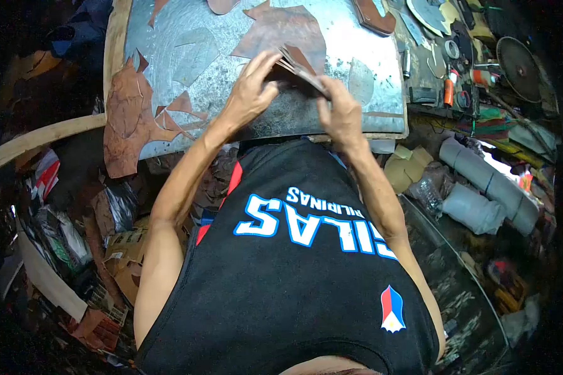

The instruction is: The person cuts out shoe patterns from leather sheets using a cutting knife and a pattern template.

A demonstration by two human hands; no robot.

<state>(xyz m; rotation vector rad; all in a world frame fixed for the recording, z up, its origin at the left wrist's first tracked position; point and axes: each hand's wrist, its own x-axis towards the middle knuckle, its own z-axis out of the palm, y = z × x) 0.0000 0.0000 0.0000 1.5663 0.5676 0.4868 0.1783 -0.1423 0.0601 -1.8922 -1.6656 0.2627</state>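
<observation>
Handling a stack of thin pieces, seen from above the person's own chest. The stack (303, 74), brown and grey with its edges slightly fanned, is tilted between the two hands over the metallic-looking surface (216, 87), just in front of a large brown sheet (281, 28) that lies flat. The right hand (342, 112) appears to pinch the near right end, fingers above and thumb below; the left hand (251, 90) has its fingertips at the opposite edge with the thumb spread from them, and blur makes it impossible to tell whether it grips. Good handling, by judgement: the right hand should bear the load firmly while the left guides lightly, evening loose edges with the fingertips; the layers, being thin, probably slide on one another and are best kept parallel; and working low, away from the brown scraps (181, 103) at left, should keep any dropped piece from mixing with them
</observation>
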